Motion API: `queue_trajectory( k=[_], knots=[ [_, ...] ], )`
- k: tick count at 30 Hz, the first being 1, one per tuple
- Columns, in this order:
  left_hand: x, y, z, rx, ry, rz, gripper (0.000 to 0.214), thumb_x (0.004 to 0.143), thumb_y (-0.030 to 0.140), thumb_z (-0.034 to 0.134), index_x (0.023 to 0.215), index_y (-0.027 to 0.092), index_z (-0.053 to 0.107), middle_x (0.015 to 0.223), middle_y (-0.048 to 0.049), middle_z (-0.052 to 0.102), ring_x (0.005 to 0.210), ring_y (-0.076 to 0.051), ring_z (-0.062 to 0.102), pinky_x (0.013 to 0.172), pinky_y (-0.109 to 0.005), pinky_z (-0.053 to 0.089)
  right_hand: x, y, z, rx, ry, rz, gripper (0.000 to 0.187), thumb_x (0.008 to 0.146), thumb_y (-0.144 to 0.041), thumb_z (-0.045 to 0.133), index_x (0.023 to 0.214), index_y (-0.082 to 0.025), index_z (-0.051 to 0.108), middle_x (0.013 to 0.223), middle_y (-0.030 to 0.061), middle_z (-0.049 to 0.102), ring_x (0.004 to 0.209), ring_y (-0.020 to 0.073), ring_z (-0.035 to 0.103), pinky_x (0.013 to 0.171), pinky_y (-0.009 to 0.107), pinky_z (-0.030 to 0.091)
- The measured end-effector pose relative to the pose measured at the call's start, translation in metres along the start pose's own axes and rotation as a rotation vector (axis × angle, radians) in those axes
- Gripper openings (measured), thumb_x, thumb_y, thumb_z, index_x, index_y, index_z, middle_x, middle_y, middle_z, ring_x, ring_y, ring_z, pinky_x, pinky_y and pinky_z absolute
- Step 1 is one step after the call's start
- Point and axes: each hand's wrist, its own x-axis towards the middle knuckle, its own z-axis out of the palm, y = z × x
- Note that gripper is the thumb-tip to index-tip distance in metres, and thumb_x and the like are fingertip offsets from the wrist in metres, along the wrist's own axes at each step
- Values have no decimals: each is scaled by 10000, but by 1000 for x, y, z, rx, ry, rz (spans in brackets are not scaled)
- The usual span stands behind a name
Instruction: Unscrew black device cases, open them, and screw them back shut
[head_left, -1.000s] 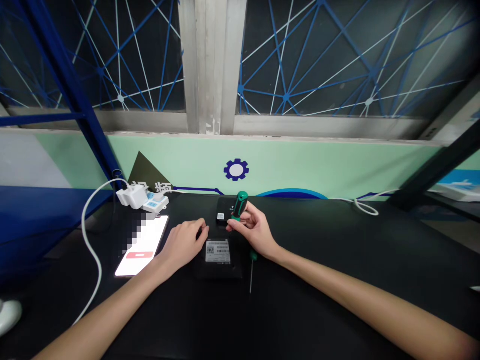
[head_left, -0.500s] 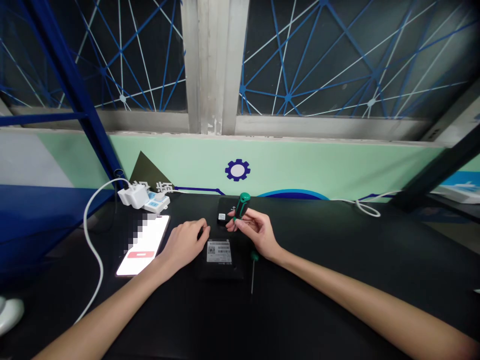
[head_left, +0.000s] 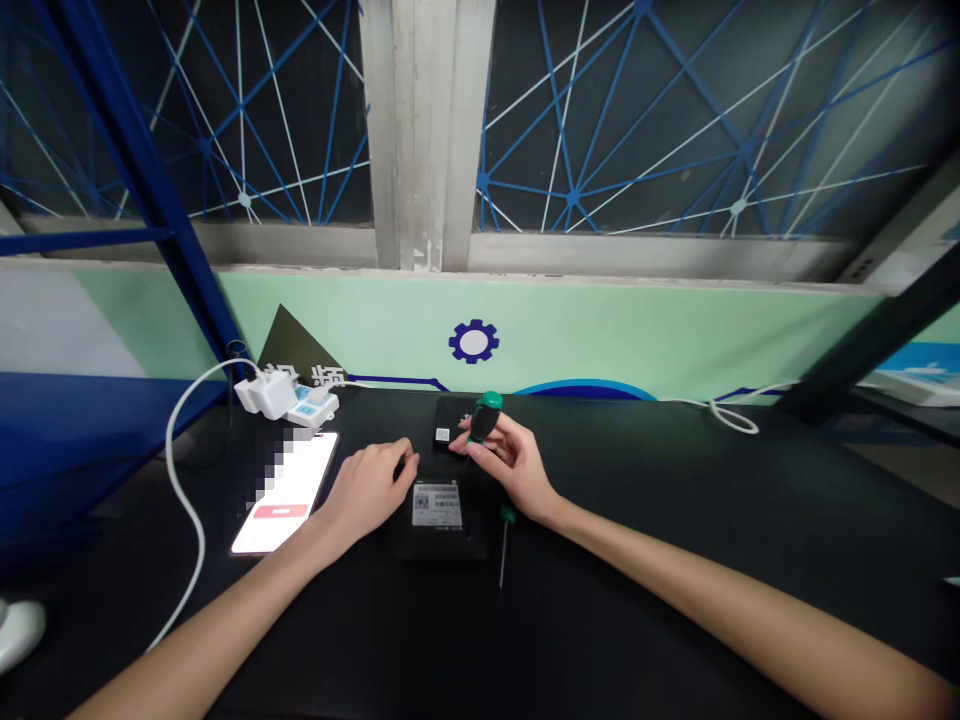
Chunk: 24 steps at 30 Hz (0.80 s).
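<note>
The person's right hand [head_left: 517, 465] is pinching a green-and-black screwdriver [head_left: 485, 420] between thumb and fingers, its handle standing up and leaning a little to the right above the far side of a black labelled device [head_left: 437, 506]. That device is lying flat on the black counter [head_left: 645, 470], directly between the two hands, with its pale printed label facing up; I can't make out where the screwdriver's tip is ending. The left hand [head_left: 371, 485] is resting palm down with its fingers bent, just beside the device's far left corner, and from here I cannot tell whether it is pressing on the edge. A second, smaller screwdriver [head_left: 508, 514] is lying just right of the device, its shaft pointing toward the person. Behind, a black box [head_left: 444, 425] is sitting partly hidden by the right hand. Over to the left, a phone [head_left: 298, 485] is glowing near a white power strip [head_left: 315, 407].
</note>
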Motion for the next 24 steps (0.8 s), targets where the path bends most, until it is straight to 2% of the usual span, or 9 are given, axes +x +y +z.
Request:
queue_trajectory(
  k=[3,7,14,18,24],
  knots=[
    [0,0,1,2,2,5,245,1011,327,394,847,243,555,809,-14,686,747,-207,670,577,-266,300,-1,-1,-2,40,-36,-26,319,876,-408,716,1091,-179,657,959,88,755,883,225,728,870,384,572],
    [0,0,1,11,3,12,241,1010,319,401,837,239,548,786,-9,680,736,-203,669,571,-262,291,-1,1,-2,49,-33,-3,291,879,-395,715,1046,-159,683,858,79,750,781,208,726,779,359,585],
    [0,0,0,21,0,3,237,1013,320,402,854,239,559,804,-12,693,765,-210,685,580,-265,296,5,4,3,30,42,68,345,749,-410,833,886,-205,592,710,-7,687,632,164,686,644,306,575],
    [0,-1,1,20,-1,4,238,1014,326,399,870,242,570,817,-16,700,772,-218,688,582,-265,309,4,1,4,2,35,63,351,765,-431,817,904,-205,586,721,-3,689,645,167,686,658,309,576],
    [0,-1,1,11,-4,10,242,1014,324,401,864,242,573,814,-16,694,755,-209,685,572,-259,308,-1,-1,-2,55,-26,0,299,879,-424,708,1041,-179,650,888,74,740,791,199,719,777,349,573]
  ],
)
